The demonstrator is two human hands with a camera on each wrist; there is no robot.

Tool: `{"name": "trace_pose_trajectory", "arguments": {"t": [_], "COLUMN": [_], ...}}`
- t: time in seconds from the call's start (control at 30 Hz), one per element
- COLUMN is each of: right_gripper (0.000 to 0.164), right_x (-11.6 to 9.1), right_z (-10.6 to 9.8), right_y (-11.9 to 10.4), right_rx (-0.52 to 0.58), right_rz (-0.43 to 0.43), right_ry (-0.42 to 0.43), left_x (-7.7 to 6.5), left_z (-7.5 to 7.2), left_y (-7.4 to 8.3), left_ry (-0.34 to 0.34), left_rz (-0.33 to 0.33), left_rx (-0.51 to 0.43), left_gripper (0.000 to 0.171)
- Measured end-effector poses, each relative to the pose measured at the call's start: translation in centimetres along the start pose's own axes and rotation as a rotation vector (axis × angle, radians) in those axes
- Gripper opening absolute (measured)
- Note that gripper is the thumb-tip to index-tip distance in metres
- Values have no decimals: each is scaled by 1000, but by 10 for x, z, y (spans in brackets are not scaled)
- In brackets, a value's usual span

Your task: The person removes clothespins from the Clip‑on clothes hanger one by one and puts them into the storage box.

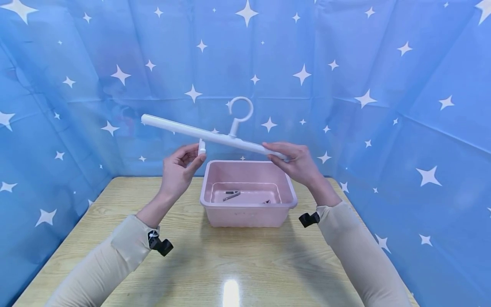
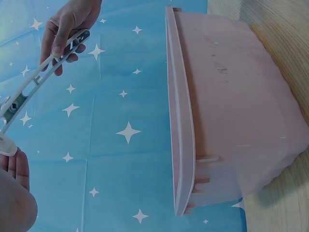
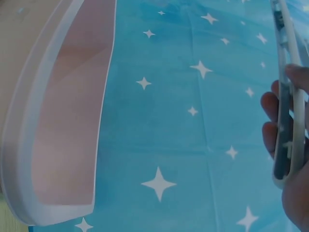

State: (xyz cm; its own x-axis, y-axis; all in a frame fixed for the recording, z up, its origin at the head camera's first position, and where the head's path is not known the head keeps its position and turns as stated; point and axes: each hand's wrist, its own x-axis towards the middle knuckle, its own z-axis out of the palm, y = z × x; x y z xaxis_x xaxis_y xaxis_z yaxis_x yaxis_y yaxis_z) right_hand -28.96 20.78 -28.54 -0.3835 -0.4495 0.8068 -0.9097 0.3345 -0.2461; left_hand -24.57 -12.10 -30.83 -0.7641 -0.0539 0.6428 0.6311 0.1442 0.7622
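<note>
A white clothes hanger point(image 1: 180, 128) with a round hook point(image 1: 251, 108) is held up in the air, its bar slanting down to the right. My right hand point(image 1: 293, 160) grips the bar's lower right end between thumb and fingers. Hollow slots show along the underside of the hanger point(image 3: 284, 159) in the right wrist view. Just below the bar, left of the hook, my left hand point(image 1: 180, 166) pinches a small white plastic piece point(image 1: 201, 147) between thumb and fingers. That white piece point(image 2: 6, 146) is partly cut off in the left wrist view, so its exact kind is unclear.
Behind and below the hands, a pink plastic bin point(image 1: 249, 216) stands on the wood-grain table point(image 1: 184, 264). Inside lie a grey, narrow item point(image 1: 232, 195) and a small dark item point(image 1: 267, 201). A blue curtain point(image 1: 245, 55) with white stars surrounds the table's back and sides.
</note>
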Motion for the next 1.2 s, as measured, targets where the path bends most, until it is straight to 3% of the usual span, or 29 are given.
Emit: {"name": "trace_pose_trajectory", "arguments": {"t": [0.33, 0.67, 0.77, 0.87, 1.0, 1.2], "right_gripper": [41, 41, 41, 40, 40, 41], "right_x": [-3, -10, -12, -14, -16, -18], "right_z": [-6, -11, -12, -13, -14, -15], "right_y": [1, 3, 3, 2, 2, 1], "right_rx": [21, 29, 26, 15, 10, 6], "right_rz": [18, 42, 46, 57, 66, 62], "right_ry": [31, 45, 52, 55, 52, 56], "left_x": [-3, -6, -9, -10, -9, -10], "left_z": [-1, 0, 2, 4, 6, 8], "left_y": [-4, -11, 0, -2, -21, -35], "left_ry": [-50, -88, -103, -117, -149, -215], "left_rz": [-36, 4, -21, -53, -62, -84], "left_rx": [37, 39, 73, 120, 159, 199], "left_gripper": [36, 31, 33, 35, 36, 35]}}
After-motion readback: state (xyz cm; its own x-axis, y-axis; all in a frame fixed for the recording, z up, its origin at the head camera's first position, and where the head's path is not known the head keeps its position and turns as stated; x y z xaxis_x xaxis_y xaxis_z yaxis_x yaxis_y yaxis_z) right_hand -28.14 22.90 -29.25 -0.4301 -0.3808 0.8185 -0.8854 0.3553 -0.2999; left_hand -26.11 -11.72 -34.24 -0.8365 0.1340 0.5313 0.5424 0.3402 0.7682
